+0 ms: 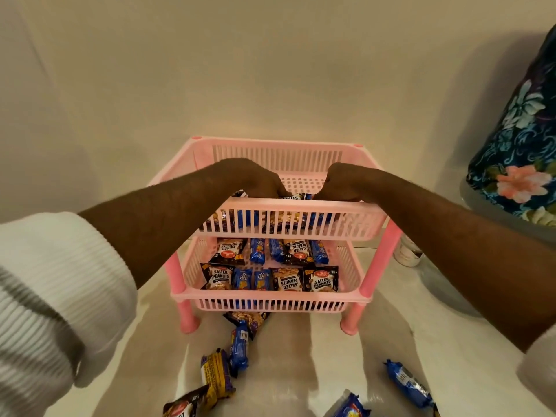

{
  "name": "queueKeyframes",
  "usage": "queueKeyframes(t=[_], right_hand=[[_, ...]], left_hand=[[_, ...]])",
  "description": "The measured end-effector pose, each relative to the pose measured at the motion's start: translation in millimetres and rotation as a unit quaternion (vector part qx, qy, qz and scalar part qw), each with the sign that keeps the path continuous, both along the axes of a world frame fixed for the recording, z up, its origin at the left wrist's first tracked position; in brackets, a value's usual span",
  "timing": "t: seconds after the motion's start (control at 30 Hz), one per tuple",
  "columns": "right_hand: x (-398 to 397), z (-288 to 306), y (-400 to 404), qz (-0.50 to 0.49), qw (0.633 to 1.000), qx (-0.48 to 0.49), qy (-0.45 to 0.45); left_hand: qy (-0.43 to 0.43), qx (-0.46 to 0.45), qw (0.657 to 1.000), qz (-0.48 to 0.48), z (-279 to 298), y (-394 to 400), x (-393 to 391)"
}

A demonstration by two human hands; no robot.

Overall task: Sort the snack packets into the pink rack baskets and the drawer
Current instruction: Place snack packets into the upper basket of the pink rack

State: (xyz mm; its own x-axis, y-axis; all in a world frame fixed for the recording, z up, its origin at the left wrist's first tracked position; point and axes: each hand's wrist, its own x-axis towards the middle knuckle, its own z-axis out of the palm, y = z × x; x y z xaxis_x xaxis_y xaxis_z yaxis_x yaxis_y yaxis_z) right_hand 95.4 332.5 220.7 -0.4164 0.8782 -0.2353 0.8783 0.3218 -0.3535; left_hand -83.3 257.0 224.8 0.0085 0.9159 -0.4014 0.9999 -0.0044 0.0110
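A pink two-tier rack stands against the wall. Both my hands reach into its top basket [301,207]. My left hand [255,179] rests fingers-down on a salted peanuts packet [290,197] near the front rim. My right hand [343,182] pinches a blue biscuit packet [310,196] beside it. Whether either packet is gripped is hidden by the rim. The lower basket [264,303] holds two neat rows of peanut packets [287,279] and blue biscuit packets [242,279]. Loose packets lie on the white surface in front: a blue one [239,347], a yellow-black one [216,373], another blue one [409,383].
A floral blue cloth bundle [517,145] sits on a grey round stand at the right. A small metal tin [407,252] stands behind the rack's right leg. More packets lie at the bottom edge [350,409]. The wall is directly behind the rack.
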Motion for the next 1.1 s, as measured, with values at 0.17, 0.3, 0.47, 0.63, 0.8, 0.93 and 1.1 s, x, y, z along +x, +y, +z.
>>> queueKeyframes(t=[0.17,0.3,0.47,0.63,0.8,0.93,1.1], right_hand=[[3.8,1.1,-1.6,0.007,1.0,-0.006,0.022],[9.6,1.3,-1.6,-0.007,0.999,-0.014,0.036],[21.7,5.1,-8.3,-0.002,0.994,0.015,0.105],[43.7,18.7,-30.2,-0.02,0.967,0.046,0.25],[75.7,15.2,-70.2,0.008,0.919,0.13,0.371],[107.7,0.2,-100.6,0.047,0.862,0.217,0.455],[152.8,-69.7,-123.5,0.013,0.865,0.175,0.47]], left_hand=[[0.006,0.006,1.0,-0.009,4.6,0.3,11.0],[-0.014,0.034,0.999,0.002,4.5,-0.2,14.7],[-0.063,0.09,0.994,0.026,7.8,-12.5,14.5],[-0.103,0.219,0.97,0.039,8.2,-36.5,20.2],[-0.149,0.406,0.901,0.006,-7.6,-75.9,47.4],[-0.18,0.543,0.819,-0.051,-37.2,-119.9,84.4],[-0.207,0.52,0.825,-0.085,-121.9,-164.6,130.4]])
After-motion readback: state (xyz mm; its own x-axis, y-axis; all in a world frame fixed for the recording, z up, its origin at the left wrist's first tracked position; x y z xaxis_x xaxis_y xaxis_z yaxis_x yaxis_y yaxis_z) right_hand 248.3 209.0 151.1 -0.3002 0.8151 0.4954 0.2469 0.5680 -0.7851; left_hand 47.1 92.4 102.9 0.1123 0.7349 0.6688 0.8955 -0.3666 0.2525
